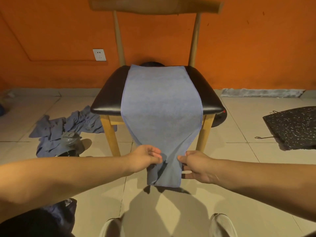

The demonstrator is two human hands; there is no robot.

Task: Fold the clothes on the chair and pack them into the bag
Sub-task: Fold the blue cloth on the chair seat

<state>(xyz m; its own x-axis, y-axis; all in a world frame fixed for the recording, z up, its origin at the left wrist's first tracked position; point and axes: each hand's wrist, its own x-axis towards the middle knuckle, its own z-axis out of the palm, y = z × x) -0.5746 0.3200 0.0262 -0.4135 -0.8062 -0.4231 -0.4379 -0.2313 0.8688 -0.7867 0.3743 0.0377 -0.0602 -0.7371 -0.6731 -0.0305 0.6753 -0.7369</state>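
Your L hand (145,158) & R hand (196,165) each pinch the near end of the blue cloth (162,103), bunched at 6 o'clock; the rest lies flat over the chair seat (109,93) toward 12. More blue clothes (68,127) heaped on floor at 9

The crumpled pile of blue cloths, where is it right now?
In the head view the crumpled pile lies on the tiled floor at the left, beside the chair's nearest wooden leg and below the wall socket.

blue-grey cloth (162,103): flat along black chair seat (109,96), near end bunched, overhanging | crumpled blue pile (68,127): floor left, seemingly clothes
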